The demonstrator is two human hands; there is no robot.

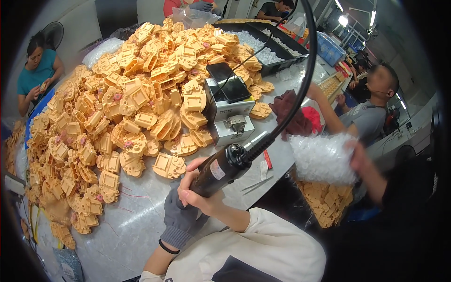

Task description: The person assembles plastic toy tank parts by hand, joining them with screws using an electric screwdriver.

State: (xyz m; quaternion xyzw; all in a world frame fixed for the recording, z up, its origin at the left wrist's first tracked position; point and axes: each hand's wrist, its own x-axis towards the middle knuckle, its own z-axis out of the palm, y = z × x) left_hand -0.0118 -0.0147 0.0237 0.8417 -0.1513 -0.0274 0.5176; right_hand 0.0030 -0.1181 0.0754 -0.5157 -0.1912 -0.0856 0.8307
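Observation:
My right hand (pixel 211 203), bare and closed, is wrapped round a black electric screwdriver (pixel 217 170). A thick black cable leaves the screwdriver's upper end and arcs up to the right. My left hand (pixel 181 217) wears a grey glove and lies just below and beside the right one. Its fingers are mostly hidden, so I cannot tell whether they hold anything. The screwdriver's tip is out of sight too. Closest beyond my hands lies a yellow-orange plastic housing (pixel 169 165), at the edge of a big heap of similar housings (pixel 141 94).
A silver control box (pixel 230 115) carries a black phone (pixel 229 82). Tweezers (pixel 257 184) lie near the table's right edge. At right, another person's blurred hand (pixel 364 162) holds a bag of white pieces (pixel 322 159). Black trays (pixel 270 47) stand behind; co-workers sit around.

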